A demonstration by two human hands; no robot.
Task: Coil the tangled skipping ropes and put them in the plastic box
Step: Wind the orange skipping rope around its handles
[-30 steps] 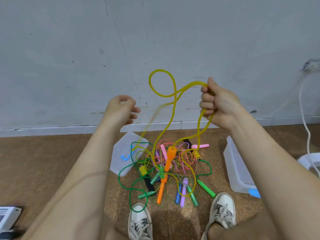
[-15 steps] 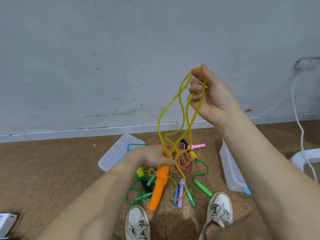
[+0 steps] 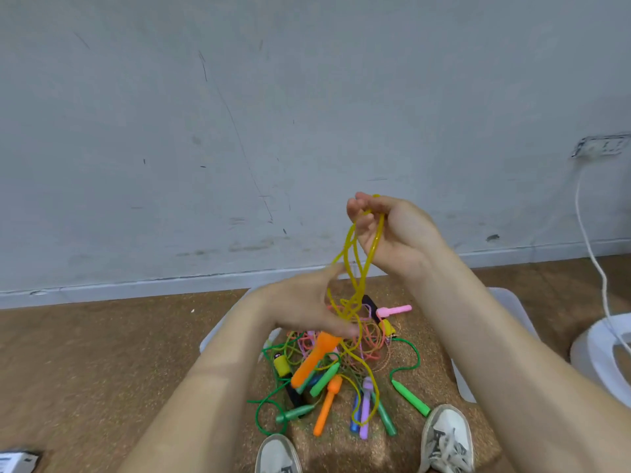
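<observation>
Right hand (image 3: 386, 230): was held high before the wall, fingers curled, pinching the tops of several loops of the yellow rope (image 3: 355, 254).
Left hand (image 3: 307, 308): blurred by motion; it seemed to grip the same rope just above the orange handle (image 3: 316, 361), which hung below it.
Change: a second before, the left hand was up and free, and the rope swung out in one wide loop. Half a second before, it had dropped to the handle down by the pile (image 3: 368, 346). By now it had risen with the handle toward the right hand, and the loops hung narrow and close.
Meaning: coiling of this one rope looked under way, not done; its lower part trailed into the pile.
Box (image 3: 512, 307): lay on the floor at the right, largely hidden behind the right forearm; its contents could not be seen.
Lid (image 3: 213, 336): what looked like one lay at the left, behind the left forearm.
In the way: the trailing yellow loop ran down among green, pink and purple ropes and would likely snag if pulled; a second orange handle (image 3: 327, 407) lay in the pile.
Around: shoes (image 3: 447, 438) near the pile, a white ring (image 3: 594, 353) far right.
</observation>
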